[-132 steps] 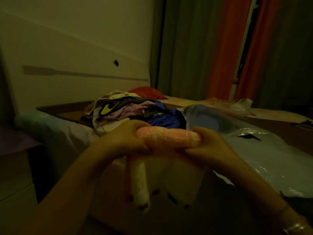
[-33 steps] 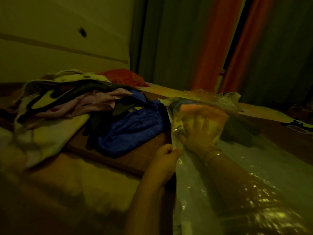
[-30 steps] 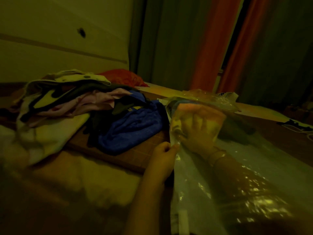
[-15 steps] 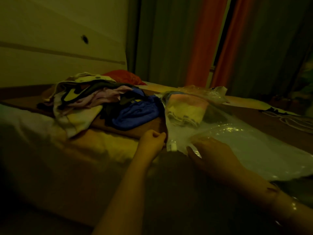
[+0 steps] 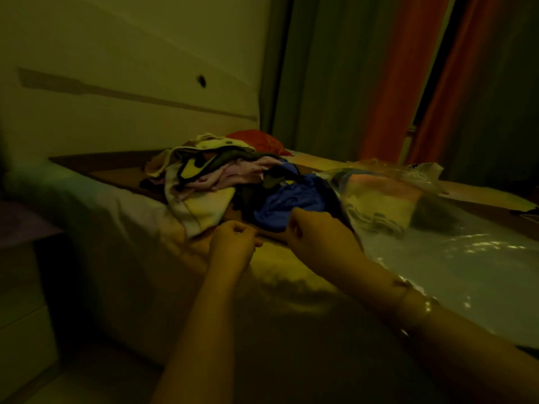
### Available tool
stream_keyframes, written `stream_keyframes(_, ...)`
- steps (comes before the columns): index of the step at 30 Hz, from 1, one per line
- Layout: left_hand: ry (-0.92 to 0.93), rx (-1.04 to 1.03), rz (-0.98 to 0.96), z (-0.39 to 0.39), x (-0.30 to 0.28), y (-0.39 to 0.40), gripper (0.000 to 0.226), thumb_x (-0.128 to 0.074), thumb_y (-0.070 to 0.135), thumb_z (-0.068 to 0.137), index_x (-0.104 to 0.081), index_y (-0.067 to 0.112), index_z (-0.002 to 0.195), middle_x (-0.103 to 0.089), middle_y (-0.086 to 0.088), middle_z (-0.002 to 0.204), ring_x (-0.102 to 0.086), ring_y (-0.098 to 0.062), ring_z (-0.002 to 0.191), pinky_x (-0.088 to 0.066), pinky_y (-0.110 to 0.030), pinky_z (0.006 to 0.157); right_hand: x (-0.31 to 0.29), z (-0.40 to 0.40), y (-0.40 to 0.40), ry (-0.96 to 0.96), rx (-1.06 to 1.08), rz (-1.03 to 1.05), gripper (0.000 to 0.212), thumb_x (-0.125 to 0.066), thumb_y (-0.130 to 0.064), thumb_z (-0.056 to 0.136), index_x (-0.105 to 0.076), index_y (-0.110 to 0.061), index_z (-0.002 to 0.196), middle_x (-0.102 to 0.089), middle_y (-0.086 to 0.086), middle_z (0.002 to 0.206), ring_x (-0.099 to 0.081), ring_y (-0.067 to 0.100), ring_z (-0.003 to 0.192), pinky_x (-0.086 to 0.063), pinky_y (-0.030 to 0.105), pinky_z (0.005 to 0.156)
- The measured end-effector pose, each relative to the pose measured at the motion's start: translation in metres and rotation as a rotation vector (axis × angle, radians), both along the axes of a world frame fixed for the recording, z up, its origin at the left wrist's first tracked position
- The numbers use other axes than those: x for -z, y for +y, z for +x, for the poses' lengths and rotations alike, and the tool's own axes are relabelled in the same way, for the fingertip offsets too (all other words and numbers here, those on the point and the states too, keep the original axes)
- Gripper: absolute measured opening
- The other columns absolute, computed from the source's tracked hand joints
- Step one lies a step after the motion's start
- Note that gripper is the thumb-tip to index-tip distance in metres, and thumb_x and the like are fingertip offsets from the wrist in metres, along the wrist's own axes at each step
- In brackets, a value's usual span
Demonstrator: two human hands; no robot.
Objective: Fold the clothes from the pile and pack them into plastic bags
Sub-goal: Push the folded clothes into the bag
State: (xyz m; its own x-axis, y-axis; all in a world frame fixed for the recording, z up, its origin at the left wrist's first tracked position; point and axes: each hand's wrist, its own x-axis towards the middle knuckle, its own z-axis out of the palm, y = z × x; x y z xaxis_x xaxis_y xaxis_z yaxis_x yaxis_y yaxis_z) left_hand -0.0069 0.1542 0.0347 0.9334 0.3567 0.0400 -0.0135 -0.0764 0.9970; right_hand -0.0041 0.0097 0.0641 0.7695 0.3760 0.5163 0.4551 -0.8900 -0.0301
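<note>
Both hands have left the plastic bag and come over to the pile since a moment ago, when they were at the bag's open end. In the head view, the left hand (image 5: 234,239) is curled shut, and I cannot tell if it pinches anything. The right hand (image 5: 316,233) is curled too, right at the edge of the blue garment (image 5: 287,201); it looks like it is grabbing the cloth, but the dim light hides the fingers. The plastic bag (image 5: 437,246) lies on the bed (image 5: 122,211) to the right, just beside the pile. A folded peach and cream garment (image 5: 379,199) sits inside it.

So one piece looks packed. The pile of clothes (image 5: 215,176) is big and messy, with pink, cream, dark and blue things all heaped up. Most of the job seems left to do. I think the blue one is next to be folded.
</note>
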Motion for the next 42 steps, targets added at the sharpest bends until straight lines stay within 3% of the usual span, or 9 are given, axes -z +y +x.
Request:
stream_keyframes(6,0.027,-0.06,-0.039,0.022,0.005,0.029,0.016,-0.049,0.013,0.096,-0.057,0.012,0.082,-0.064,0.0,0.069,-0.056,-0.023,0.075,-0.049,-0.035,0.073,0.038,0.102,0.031,0.246,0.14,0.041,0.039,-0.047,-0.012,0.097,-0.04,-0.011,0.136,-0.041,0.016,0.137,-0.043,0.039,0.119,-0.042,0.045,0.087)
stream_keyframes(8,0.026,-0.059,-0.011,0.029,0.007,0.034,0.018,-0.049,0.013,0.095,-0.056,0.014,0.078,-0.064,0.0,0.071,-0.058,-0.023,0.077,-0.051,-0.038,0.081,0.046,0.121,0.031,0.23,0.187,0.048,0.008,-0.047,-0.01,0.094,-0.054,-0.011,0.098,-0.052,0.017,0.117,-0.047,0.039,0.114,-0.039,0.044,0.08)
stream_keyframes(11,0.027,-0.053,0.011,0.034,0.008,0.039,0.015,-0.048,0.011,0.095,-0.058,0.011,0.084,-0.063,-0.001,0.073,-0.059,-0.023,0.08,-0.05,-0.038,0.085,0.05,0.132,0.029,0.18,0.219,0.119,0.038,-0.046,-0.004,0.092,-0.026,-0.021,0.064,-0.053,0.011,0.081,-0.053,0.032,0.08,-0.027,0.033,0.063)
stream_keyframes(16,-0.018,0.05,0.162,0.028,0.007,0.029,0.012,-0.059,0.01,0.089,-0.053,0.019,0.092,-0.062,-0.009,0.109,-0.059,-0.022,0.096,-0.048,-0.036,0.086,0.049,0.102,0.014,0.065,0.086,0.374,0.017,-0.039,-0.009,0.101,-0.047,-0.004,0.114,-0.038,-0.006,0.074,-0.022,0.008,0.054,-0.019,0.023,0.048)
stream_keyframes(20,-0.237,0.289,0.267,0.013,-0.001,-0.002,0.077,-0.078,0.017,0.074,-0.036,0.045,0.132,-0.033,-0.003,0.145,-0.043,-0.02,0.127,-0.042,-0.038,0.104,0.027,0.046,-0.007,-0.008,-0.107,0.682,0.018,-0.038,-0.012,0.1,-0.036,-0.018,0.083,-0.033,-0.002,0.066,-0.025,0.01,0.049,-0.024,0.024,0.047)
stream_keyframes(22,-0.342,0.375,0.246,0.001,-0.008,-0.019,0.07,-0.08,0.024,0.069,-0.042,0.055,0.119,-0.038,0.0,0.143,-0.046,-0.019,0.126,-0.044,-0.044,0.104,0.014,0.015,-0.013,0.025,-0.207,0.755,0.017,-0.039,-0.012,0.099,-0.039,-0.019,0.084,-0.04,0.003,0.066,-0.031,0.009,0.05,-0.028,0.026,0.049)
stream_keyframes(26,-0.378,0.51,0.165,-0.023,-0.019,-0.04,0.031,-0.067,-0.001,0.083,-0.067,0.019,0.107,-0.069,-0.003,0.105,-0.066,-0.017,0.096,-0.055,-0.036,0.087,-0.002,-0.024,-0.027,0.146,-0.303,0.896,0.009,-0.043,-0.01,0.097,-0.048,-0.003,0.098,-0.052,0.012,0.082,-0.045,0.01,0.066,-0.037,0.021,0.057)
stream_keyframes(31,-0.353,0.557,0.256,-0.048,-0.027,-0.052,0.016,-0.06,0.002,0.089,-0.064,0.003,0.105,-0.067,-0.01,0.097,-0.066,-0.021,0.09,-0.055,-0.02,0.068,-0.007,-0.053,-0.052,0.098,-0.282,0.905,0.022,-0.052,-0.002,0.09,-0.044,-0.022,0.088,-0.055,0.0,0.08,-0.052,-0.001,0.061,-0.042,0.013,0.054)
stream_keyframes(42,-0.134,0.635,-0.034,-0.075,-0.051,-0.044,0.009,-0.055,0.029,0.093,-0.061,0.03,0.099,-0.066,0.007,0.102,-0.064,-0.009,0.093,-0.053,-0.026,0.078,-0.008,-0.063,-0.071,0.401,-0.282,1.18,0.006,-0.054,-0.019,0.094,-0.06,-0.016,0.093,-0.067,0.005,0.098,-0.066,0.016,0.09,-0.053,0.019,0.068)
